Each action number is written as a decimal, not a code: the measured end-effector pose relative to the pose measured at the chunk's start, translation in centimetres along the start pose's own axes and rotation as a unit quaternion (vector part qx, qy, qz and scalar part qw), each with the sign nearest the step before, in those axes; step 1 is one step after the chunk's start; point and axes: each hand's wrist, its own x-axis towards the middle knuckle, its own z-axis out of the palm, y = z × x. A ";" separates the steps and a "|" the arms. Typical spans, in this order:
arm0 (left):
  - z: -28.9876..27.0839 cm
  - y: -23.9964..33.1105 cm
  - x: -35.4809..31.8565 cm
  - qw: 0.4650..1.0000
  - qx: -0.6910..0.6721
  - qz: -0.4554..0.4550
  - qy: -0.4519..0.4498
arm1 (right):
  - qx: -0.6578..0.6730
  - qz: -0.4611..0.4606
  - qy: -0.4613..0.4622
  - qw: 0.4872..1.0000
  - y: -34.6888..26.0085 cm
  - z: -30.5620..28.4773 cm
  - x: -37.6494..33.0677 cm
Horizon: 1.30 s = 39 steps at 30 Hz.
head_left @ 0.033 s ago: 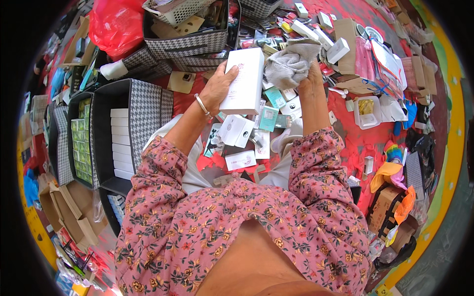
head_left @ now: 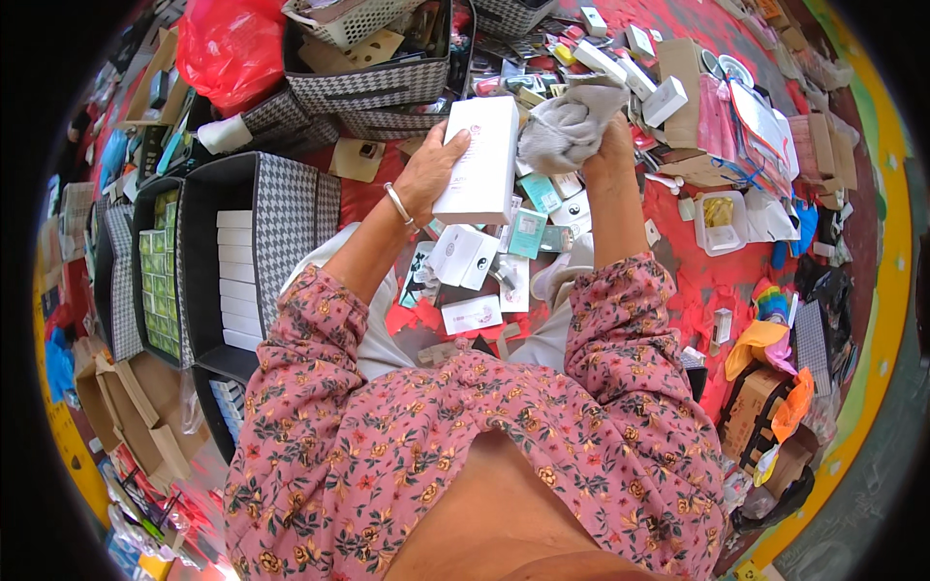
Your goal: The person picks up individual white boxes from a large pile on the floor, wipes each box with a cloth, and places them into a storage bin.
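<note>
My left hand (head_left: 429, 174), a bangle on its wrist, is closed round the left side of a white box (head_left: 479, 160). The thumb lies across the box's face. Just right of the box, my right hand (head_left: 608, 155) grips a crumpled grey cloth (head_left: 562, 134) that hides most of its fingers. The cloth is close to the box's right edge; whether they touch I cannot tell. Below the hands, between my legs, lies a pile of small cartons: a white carton (head_left: 463, 257) with a round black-and-white mark, a teal carton (head_left: 526, 232) and a flat white carton (head_left: 472, 315).
To my left, a houndstooth storage box (head_left: 295, 218) holds stacked white boxes (head_left: 238, 281); another beside it holds green packs (head_left: 158, 281). A red plastic bag (head_left: 230, 58) is at the far left. On the right are a clear plastic tub (head_left: 722, 242) and an open cardboard box (head_left: 678, 63).
The grey cloth has shifted slightly in my right hand. My left hand and the white box are almost unmoved.
</note>
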 end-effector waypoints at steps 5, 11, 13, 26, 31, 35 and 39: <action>0.7 1.1 -0.5 0.994 -0.036 0.025 -0.100 | -0.601 -0.406 -0.193 0.661 2.4 6.0 -4.6; 0.6 1.1 -1.7 0.964 0.190 0.120 -0.140 | -0.676 -0.414 -0.027 0.609 1.6 3.4 -1.7; 0.0 0.7 -1.3 0.938 0.266 0.159 -0.153 | -0.712 -0.301 0.093 0.628 0.3 1.1 -0.9; 0.1 1.3 -1.1 0.959 0.152 0.223 -0.087 | -0.709 -0.122 -0.024 0.694 -2.0 0.4 -1.3; -0.1 1.3 0.5 0.994 0.050 0.100 0.009 | -0.432 0.049 0.009 0.900 0.0 1.4 -2.2; -1.1 0.6 1.1 0.994 -0.065 0.055 -0.062 | -0.438 0.141 -0.104 0.882 2.9 3.4 -3.7; -0.6 1.2 0.2 0.975 -0.176 -0.035 -0.129 | -0.288 0.183 -0.071 0.937 2.5 3.9 -4.2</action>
